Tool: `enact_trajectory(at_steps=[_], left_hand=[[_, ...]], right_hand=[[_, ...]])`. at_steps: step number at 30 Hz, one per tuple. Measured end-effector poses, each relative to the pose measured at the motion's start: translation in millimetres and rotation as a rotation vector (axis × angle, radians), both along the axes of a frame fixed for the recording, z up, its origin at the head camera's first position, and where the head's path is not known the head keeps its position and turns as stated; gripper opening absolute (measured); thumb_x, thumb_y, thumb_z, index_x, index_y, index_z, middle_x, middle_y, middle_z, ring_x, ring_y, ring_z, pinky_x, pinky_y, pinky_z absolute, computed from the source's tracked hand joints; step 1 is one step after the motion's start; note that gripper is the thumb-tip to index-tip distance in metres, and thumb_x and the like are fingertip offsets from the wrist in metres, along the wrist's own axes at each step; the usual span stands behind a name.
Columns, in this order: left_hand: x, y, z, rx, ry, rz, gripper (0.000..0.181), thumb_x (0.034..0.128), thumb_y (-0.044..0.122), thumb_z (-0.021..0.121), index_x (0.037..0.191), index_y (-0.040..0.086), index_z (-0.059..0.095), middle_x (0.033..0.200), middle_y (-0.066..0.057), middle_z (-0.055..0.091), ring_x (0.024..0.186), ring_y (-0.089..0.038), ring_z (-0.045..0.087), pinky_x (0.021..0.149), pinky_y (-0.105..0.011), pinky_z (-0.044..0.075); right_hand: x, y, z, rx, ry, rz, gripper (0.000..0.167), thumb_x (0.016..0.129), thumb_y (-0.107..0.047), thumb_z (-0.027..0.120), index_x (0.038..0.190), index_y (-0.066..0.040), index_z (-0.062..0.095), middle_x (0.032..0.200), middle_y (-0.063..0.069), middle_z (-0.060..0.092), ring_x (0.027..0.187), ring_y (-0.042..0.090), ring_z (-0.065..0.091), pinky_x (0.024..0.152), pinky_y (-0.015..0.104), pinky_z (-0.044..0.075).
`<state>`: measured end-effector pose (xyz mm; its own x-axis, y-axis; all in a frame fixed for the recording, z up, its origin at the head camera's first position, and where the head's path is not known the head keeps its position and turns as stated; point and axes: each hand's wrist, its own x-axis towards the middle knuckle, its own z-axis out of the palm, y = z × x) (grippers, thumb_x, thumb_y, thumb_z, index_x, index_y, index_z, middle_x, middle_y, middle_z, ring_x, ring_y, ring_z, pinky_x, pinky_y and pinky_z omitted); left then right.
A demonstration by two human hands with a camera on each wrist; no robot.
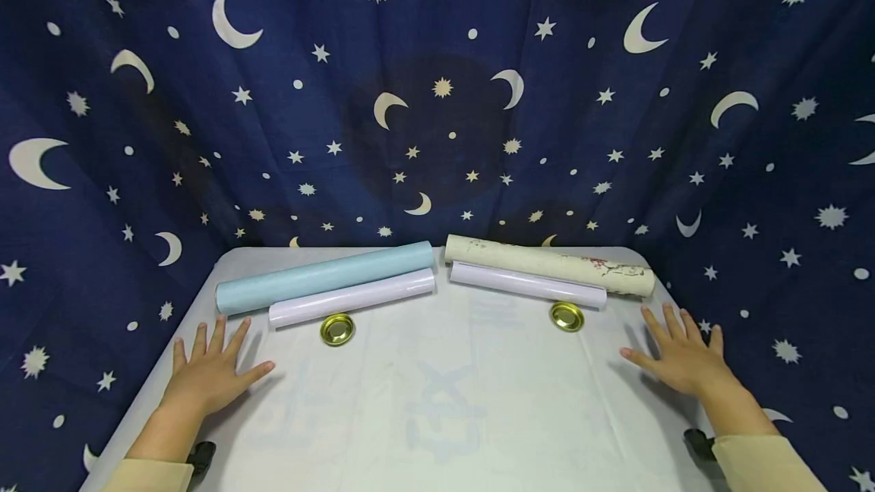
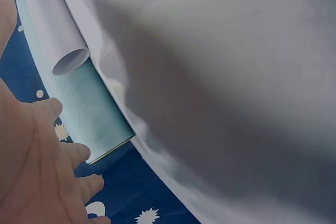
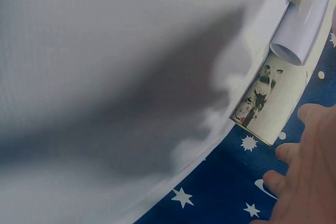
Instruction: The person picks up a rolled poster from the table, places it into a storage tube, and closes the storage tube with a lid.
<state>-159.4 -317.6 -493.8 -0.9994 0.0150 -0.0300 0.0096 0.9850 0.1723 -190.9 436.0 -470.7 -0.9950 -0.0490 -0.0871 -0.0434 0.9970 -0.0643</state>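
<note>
My left hand [image 1: 205, 380], fingers spread and holding nothing, is over the table's left side, nearest the end of a light blue roll [image 1: 324, 277]. A white roll [image 1: 352, 298] lies in front of that one. On the right side my right hand [image 1: 686, 359] is spread too, holding nothing, just in front of the end of a cream roll with a floral print [image 1: 550, 264]. Another white roll [image 1: 528, 285] lies along it. In the left wrist view the blue roll [image 2: 94, 108] appears beyond the fingertips; the right wrist view shows the cream roll [image 3: 270, 98] near the fingers.
Two small round gold dishes stand in front of the white rolls, one at left [image 1: 337, 329] and one at right [image 1: 567, 316]. A white cloth [image 1: 437, 401] covers the table. Behind and at both sides hangs a dark blue curtain [image 1: 437, 36] with moons and stars.
</note>
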Motion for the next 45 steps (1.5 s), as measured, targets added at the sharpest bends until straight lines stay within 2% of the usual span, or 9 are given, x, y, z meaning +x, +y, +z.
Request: enact_trajectory(at_steps=[13,19,26,38,45], left_hand=[[1.4,-1.0,-4.0,-0.004,-0.003,0.001,0.103,0.0879,0.079,0.045,0.158,0.007,0.023,0.157,-0.039,0.01,0.14,-0.064,0.004,0.105,-0.077,-0.012],[0.6,-0.1,-2.4,-0.004,0.003,-0.003,0.104,0.0871,0.08,0.045,0.157,0.005,0.026,0.156,-0.039,0.011,0.139,-0.064,0.006,0.105,-0.078,-0.011],[1.2,1.2,-3.1,-0.001,-0.024,0.003,0.103,0.0874,0.079,0.046,0.157,0.006,0.026,0.156,-0.039,0.01,0.139,-0.065,0.005,0.104,-0.079,-0.01],[-1.1,-3.9,-7.6,-0.006,-0.018,0.002,0.103,0.0872,0.08,0.045,0.157,0.006,0.026,0.156,-0.039,0.012,0.139,-0.065,0.006,0.104,-0.079,-0.009],[-0.9,-4.0,-6.8,0.003,-0.013,-0.005,0.102,0.0879,0.079,0.046,0.157,0.006,0.025,0.156,-0.04,0.011,0.139,-0.066,0.005,0.105,-0.079,-0.008]], right_hand=[[-0.9,-11,1.5,-0.016,0.013,0.023,0.103,0.091,-0.074,0.047,0.16,-0.008,0.009,0.158,0.037,0.003,0.142,0.061,0.0,0.101,0.08,-0.014],[0.2,-11,-1.0,-0.006,-0.006,0.02,0.103,0.091,-0.075,0.045,0.16,-0.008,0.009,0.157,0.038,0.004,0.141,0.062,-0.001,0.101,0.079,-0.017],[0.5,-8,-0.3,-0.02,-0.029,0.004,0.102,0.091,-0.075,0.046,0.16,-0.007,0.01,0.157,0.037,0.005,0.142,0.06,-0.004,0.099,0.078,-0.02],[-0.1,-11,-0.6,-0.01,-0.006,0.01,0.101,0.091,-0.075,0.045,0.159,-0.007,0.014,0.157,0.038,0.008,0.141,0.062,0.0,0.102,0.078,-0.016],[3.0,-13,-0.3,-0.02,-0.015,0.005,0.101,0.091,-0.075,0.046,0.159,-0.007,0.014,0.156,0.039,0.006,0.14,0.063,0.0,0.102,0.079,-0.015]])
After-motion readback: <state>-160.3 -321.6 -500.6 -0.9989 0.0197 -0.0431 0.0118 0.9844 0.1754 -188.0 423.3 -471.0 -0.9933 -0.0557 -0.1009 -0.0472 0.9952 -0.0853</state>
